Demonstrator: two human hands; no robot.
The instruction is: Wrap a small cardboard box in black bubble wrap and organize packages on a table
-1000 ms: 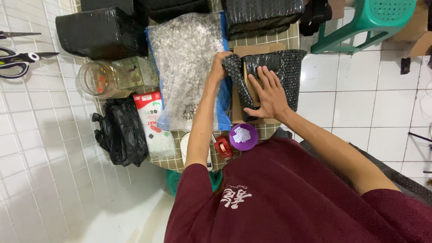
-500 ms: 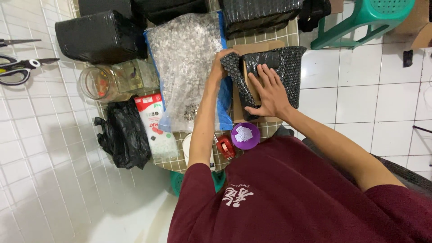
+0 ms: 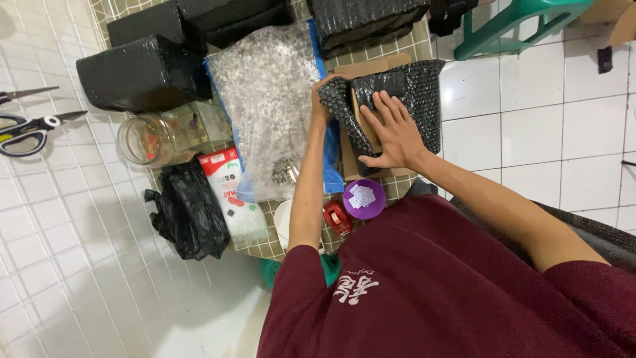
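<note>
Black bubble wrap (image 3: 424,99), dotted and glossy, lies half folded around a flat brown cardboard piece (image 3: 349,159) on the checked counter (image 3: 265,246), just beside a clear bag of pale bits (image 3: 268,99). The left hand (image 3: 320,99) pinches the wrap's raised edge in its fingers; the right hand (image 3: 395,136) presses flat with fingers spread. Since half a second ago, both hands have kept their places; only the view has shifted.

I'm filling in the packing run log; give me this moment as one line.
left hand: grips black bubble wrap edge | right hand: flat on wrapped item | beside: purple bowl, red tape dispenser
</note>
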